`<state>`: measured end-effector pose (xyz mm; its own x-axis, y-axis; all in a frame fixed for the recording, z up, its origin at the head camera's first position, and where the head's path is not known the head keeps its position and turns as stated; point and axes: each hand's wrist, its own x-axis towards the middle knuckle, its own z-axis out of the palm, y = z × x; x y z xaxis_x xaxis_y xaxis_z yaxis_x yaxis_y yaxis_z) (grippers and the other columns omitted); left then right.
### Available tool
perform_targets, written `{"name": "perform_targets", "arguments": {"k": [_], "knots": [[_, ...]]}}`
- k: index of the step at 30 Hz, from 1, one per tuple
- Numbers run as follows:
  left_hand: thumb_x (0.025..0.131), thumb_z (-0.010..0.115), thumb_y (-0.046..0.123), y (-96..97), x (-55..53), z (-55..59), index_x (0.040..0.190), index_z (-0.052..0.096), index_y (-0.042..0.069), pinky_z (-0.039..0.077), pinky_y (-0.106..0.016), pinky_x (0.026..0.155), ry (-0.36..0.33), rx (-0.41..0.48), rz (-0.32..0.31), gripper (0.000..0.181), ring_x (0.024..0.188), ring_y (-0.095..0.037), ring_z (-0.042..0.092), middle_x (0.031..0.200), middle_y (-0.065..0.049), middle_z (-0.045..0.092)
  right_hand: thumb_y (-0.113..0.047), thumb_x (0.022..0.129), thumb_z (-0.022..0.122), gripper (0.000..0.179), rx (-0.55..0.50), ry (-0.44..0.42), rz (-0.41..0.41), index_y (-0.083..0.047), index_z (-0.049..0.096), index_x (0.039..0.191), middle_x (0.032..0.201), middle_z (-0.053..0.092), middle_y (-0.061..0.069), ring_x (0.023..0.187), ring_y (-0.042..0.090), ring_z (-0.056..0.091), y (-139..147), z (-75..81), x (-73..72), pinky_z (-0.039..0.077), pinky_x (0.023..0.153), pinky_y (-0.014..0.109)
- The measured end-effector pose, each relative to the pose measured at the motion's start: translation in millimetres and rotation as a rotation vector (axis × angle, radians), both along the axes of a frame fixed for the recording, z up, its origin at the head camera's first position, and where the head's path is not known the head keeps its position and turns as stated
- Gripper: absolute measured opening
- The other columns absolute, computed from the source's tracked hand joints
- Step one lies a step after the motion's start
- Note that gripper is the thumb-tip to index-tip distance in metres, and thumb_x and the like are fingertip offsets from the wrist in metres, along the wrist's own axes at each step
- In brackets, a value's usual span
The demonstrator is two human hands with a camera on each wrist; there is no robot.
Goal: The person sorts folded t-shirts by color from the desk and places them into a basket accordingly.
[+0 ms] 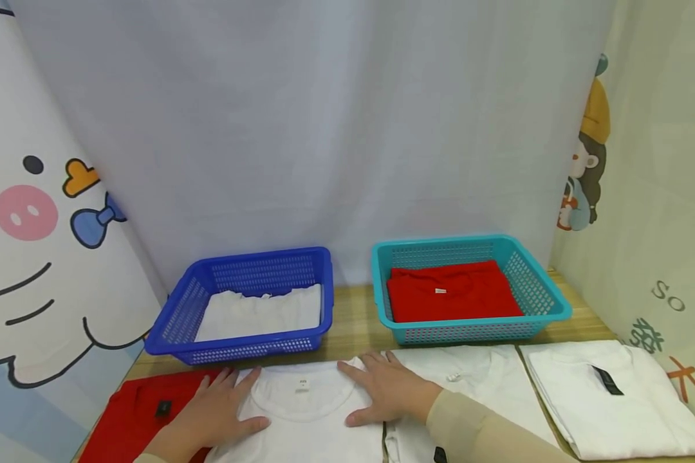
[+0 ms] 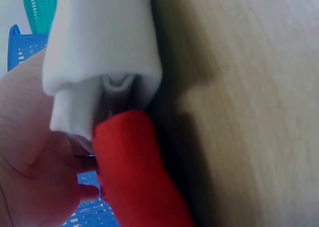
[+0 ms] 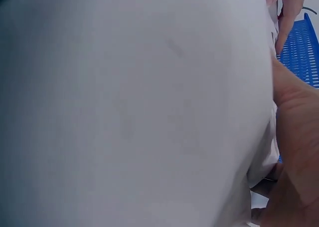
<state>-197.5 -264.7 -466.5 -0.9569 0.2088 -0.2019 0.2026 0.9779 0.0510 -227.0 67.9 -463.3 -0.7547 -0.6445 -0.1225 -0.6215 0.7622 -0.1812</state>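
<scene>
A folded white T-shirt (image 1: 309, 434) lies at the front middle, its round neckline and small size label (image 1: 302, 384) facing up. My left hand (image 1: 220, 405) rests on its left shoulder with the fingers spread, overlapping the folded red shirt (image 1: 136, 411) beside it. On the right shoulder lies my right hand (image 1: 390, 389), fingers also spread, thumb toward the neckline. In the left wrist view, folded edges of white cloth (image 2: 107, 32) and red cloth (image 2: 137, 172) show next to my palm. White cloth (image 3: 144, 107) fills most of the right wrist view.
Behind the shirts stand a blue basket (image 1: 255, 344) holding white clothing (image 1: 260, 315) and a turquoise basket (image 1: 469, 331) holding a red shirt (image 1: 452, 296). To the right lie another white shirt (image 1: 492, 392) and a white folded garment with a black tag (image 1: 631, 405). Curtains enclose the table.
</scene>
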Motion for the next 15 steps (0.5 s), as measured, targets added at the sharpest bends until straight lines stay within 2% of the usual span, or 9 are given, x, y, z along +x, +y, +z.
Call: {"name": "perform_targets", "arguments": {"k": [4, 7, 11, 15], "knots": [[0.065, 0.069, 0.073, 4.5, -0.4, 2.2, 0.147, 0.039, 0.012, 0.023, -0.067, 0.104, 0.022, 0.039, -0.001, 0.106, 0.131, -0.046, 0.037, 0.144, -0.020, 0.045, -0.074, 0.075, 0.061, 0.090, -0.046, 0.021, 0.004, -0.034, 0.032, 0.150, 0.138, 0.045, 0.011, 0.130, 0.030, 0.039, -1, 1.1, 2.1, 0.030, 0.109, 0.050], [0.063, 0.075, 0.067, 8.7, -0.4, 3.8, 0.145, 0.042, 0.011, 0.027, -0.066, 0.103, 0.041, 0.091, 0.008, 0.104, 0.127, -0.045, 0.042, 0.140, -0.017, 0.049, -0.068, 0.074, 0.068, 0.087, -0.099, 0.009, -0.011, -0.034, 0.038, 0.148, 0.133, 0.048, 0.011, 0.124, 0.028, 0.044, -2, 1.5, 3.8, 0.039, 0.104, 0.045], [0.062, 0.082, 0.058, 14.0, 2.2, 3.9, 0.145, 0.043, 0.014, 0.037, -0.063, 0.098, 0.040, 0.186, 0.056, 0.101, 0.125, -0.041, 0.045, 0.140, -0.014, 0.050, -0.055, 0.072, 0.078, 0.081, -0.216, -0.058, -0.073, -0.039, 0.043, 0.144, 0.129, 0.049, 0.009, 0.114, 0.023, 0.051, -5, -0.1, 8.0, 0.047, 0.093, 0.043], [0.061, 0.086, 0.049, 17.1, 7.3, 4.4, 0.145, 0.043, 0.017, 0.045, -0.060, 0.092, 0.023, 0.266, 0.126, 0.100, 0.121, -0.036, 0.050, 0.140, -0.013, 0.049, -0.035, 0.074, 0.083, 0.077, -0.379, -0.147, -0.128, -0.040, 0.045, 0.141, 0.123, 0.048, 0.006, 0.102, 0.019, 0.053, -6, -2.9, 12.8, 0.049, 0.085, 0.038]]}}
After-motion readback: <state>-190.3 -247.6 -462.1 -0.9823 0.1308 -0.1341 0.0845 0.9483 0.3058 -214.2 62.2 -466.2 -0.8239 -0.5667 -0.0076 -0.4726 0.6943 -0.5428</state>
